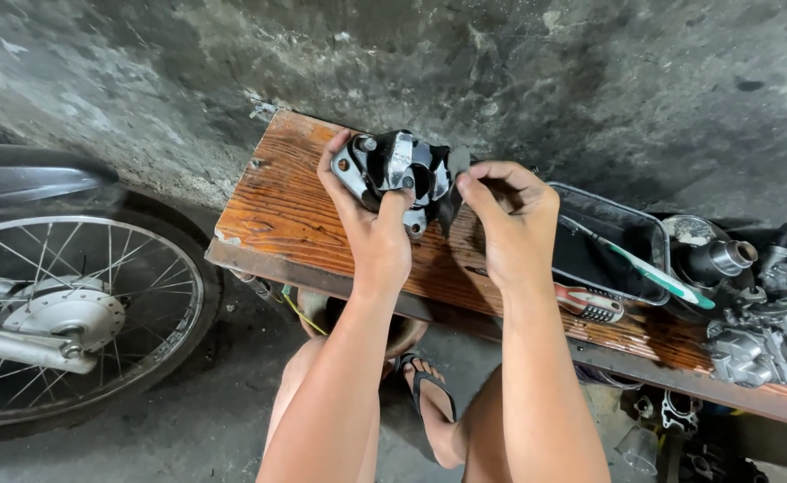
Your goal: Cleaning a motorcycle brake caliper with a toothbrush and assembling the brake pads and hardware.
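Over a worn wooden plank (277, 210), left hand (371, 228) clasping lumpy metal caliper (395, 170), right hand (505, 219) pinching its dark edge.

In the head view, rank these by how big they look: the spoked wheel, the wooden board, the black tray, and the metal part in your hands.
1. Wooden board, spanning most of the frame.
2. Spoked wheel, partly cut off at the left edge.
3. Black tray.
4. Metal part, held by the left hand and right hand; close to the tray in apparent size, so unsure.

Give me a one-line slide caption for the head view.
Left hand grips a metal part while the right hand pinches its edge above a wooden bench, beside a spoked wheel.
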